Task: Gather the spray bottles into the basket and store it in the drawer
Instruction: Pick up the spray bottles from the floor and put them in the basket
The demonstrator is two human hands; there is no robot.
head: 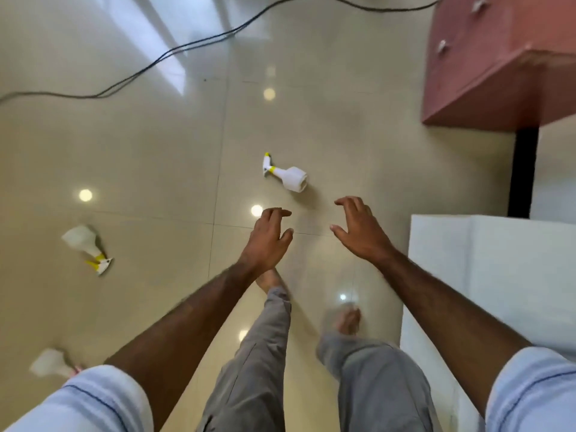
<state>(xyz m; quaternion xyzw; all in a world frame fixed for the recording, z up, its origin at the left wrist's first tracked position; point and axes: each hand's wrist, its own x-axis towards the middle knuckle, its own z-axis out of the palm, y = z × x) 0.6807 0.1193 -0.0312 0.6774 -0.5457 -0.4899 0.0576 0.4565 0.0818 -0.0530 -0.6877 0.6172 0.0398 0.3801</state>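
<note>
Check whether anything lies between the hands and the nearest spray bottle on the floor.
Nothing visible does. The white plastic spray bottle with yellow trim lies on bare glossy floor tile, just ahead of the empty left hand and right hand.

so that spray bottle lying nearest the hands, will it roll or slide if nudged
The spray bottle lies on its side with a round body, so it could roll. The tiled floor looks glossy, so it may also slide. It looks like light plastic, probably easy to lift.

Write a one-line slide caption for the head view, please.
Both empty hands, left and right, reach toward a spray bottle lying on the tiled floor.
</note>
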